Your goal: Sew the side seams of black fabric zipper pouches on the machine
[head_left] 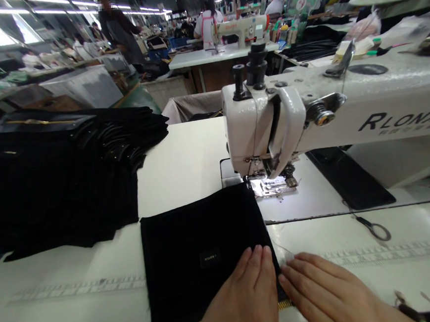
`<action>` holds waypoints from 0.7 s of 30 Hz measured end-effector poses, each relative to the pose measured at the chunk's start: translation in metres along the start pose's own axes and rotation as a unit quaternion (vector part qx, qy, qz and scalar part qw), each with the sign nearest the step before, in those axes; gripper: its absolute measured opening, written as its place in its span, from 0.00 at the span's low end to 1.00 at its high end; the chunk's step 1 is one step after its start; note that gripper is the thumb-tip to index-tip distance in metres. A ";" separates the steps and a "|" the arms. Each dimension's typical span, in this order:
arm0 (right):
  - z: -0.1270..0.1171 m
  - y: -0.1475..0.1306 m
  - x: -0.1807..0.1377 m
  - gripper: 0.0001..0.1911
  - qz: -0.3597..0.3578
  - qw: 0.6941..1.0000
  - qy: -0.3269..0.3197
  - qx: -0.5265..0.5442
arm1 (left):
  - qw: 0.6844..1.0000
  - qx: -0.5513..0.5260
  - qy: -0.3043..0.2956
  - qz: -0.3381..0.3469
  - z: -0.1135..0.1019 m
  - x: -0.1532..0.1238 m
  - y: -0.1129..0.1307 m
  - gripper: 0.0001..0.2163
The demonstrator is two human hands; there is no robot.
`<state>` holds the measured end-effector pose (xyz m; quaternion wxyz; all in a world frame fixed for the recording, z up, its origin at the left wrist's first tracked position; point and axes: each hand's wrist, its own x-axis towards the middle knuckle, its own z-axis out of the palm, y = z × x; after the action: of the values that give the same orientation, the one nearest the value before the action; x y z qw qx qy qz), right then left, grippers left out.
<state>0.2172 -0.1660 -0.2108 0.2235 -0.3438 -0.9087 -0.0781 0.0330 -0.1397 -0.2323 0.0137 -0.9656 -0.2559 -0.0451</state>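
Head view: a black fabric panel (178, 263) is lying flat on the white sewing table (184, 143), in front of the lockstitch sewing machine (333, 107), with its far right corner reaching the lit presser foot (273, 188). Whether the foot is pressing on that corner, I cannot tell. A small dark label (209, 257) with pale lettering is sitting near the panel's middle.

The left hand (244, 297) is resting flat on the panel's right side, its straight fingers lying close together. The right hand (325, 291) is bringing its fingertips against the panel's right edge, just beside the left; whether it is pinching the cloth, I cannot tell, since its thumb is not clearly showing. Gold zipper teeth (285, 304) are peeking out between the hands at the near edge.

To the left, a thick stack of black fabric pieces (53, 188) is lying on the table, a gold zipper (44, 121) running across its far end. To the right, a ring-handled tool (372, 229) is lying near ruler markings (393, 253). Beyond, a person in pink straps (208, 25) is sitting behind another sewing machine (242, 28).
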 end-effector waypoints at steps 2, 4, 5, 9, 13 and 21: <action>0.000 0.004 0.007 0.25 0.006 1.000 0.007 0.010 | 1.000 0.019 0.010 0.014 -0.007 0.003 -0.008 0.17; 0.001 0.011 0.015 0.25 0.003 1.000 0.005 0.024 | 0.999 0.039 0.016 0.034 -0.011 0.006 -0.015 0.16; 0.002 0.014 0.019 0.25 -0.005 0.999 -0.004 0.031 | 0.998 0.046 0.016 0.040 -0.011 0.007 -0.019 0.16; 0.004 0.031 0.035 0.20 -0.045 0.996 -0.068 0.039 | 0.997 0.057 0.017 0.038 -0.006 0.010 -0.033 0.18; 0.009 0.045 0.046 0.17 -0.070 0.990 -0.120 0.029 | 0.996 0.061 0.027 0.054 -0.004 0.017 -0.048 0.17; 0.029 0.065 0.056 0.15 -0.056 0.994 -0.094 -0.012 | 0.993 0.084 0.036 0.078 -0.002 0.039 -0.077 0.16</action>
<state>0.2127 -0.0753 -0.2116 0.1288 -0.3005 -0.9426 -0.0686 0.0286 -0.0541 -0.2266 0.1074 -0.9758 -0.1821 -0.0568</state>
